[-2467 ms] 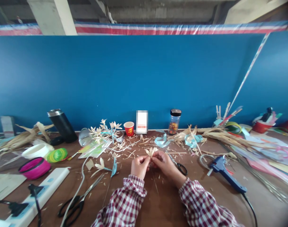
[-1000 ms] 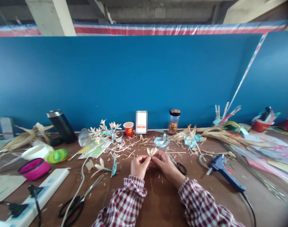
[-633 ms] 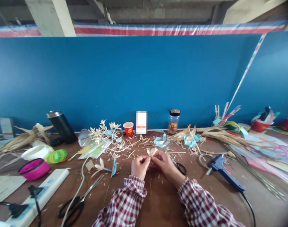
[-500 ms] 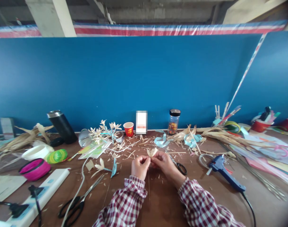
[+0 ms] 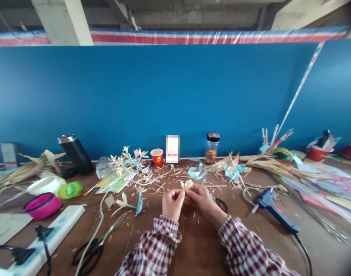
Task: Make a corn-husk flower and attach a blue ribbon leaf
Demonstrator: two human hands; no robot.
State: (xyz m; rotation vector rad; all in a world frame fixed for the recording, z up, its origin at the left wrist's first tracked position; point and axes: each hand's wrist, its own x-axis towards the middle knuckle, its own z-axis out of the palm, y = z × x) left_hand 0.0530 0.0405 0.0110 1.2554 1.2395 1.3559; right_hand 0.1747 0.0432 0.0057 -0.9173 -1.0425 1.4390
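A small cream flower (image 5: pixel 187 185), which looks made of dried husk petals, is pinched between my two hands above the middle of the table. My left hand (image 5: pixel 173 202) closes thumb and fingers at its base from the left. From the right, my right hand (image 5: pixel 202 200) grips the same base with thumb and forefinger. Its stem end is hidden by the fingertips. Behind my right hand lie small black-handled scissors (image 5: pixel 222 205), partly covered. A similar flower with a blue ribbon (image 5: pixel 139 204) rests to the left of my left hand.
Large scissors (image 5: pixel 96 245) and a power strip (image 5: pixel 58 232) lie at left. A blue glue gun (image 5: pixel 269 207) is at right, its cord running forward. Husk scraps, a red paper cup (image 5: pixel 157 157), a lidded jar (image 5: pixel 212 149) and a dark flask (image 5: pixel 76 153) stand along the blue partition.
Both hands have shifted very slightly right, still pinching the flower. Its petals now look more spread and face upward. Everything else on the table is unchanged.
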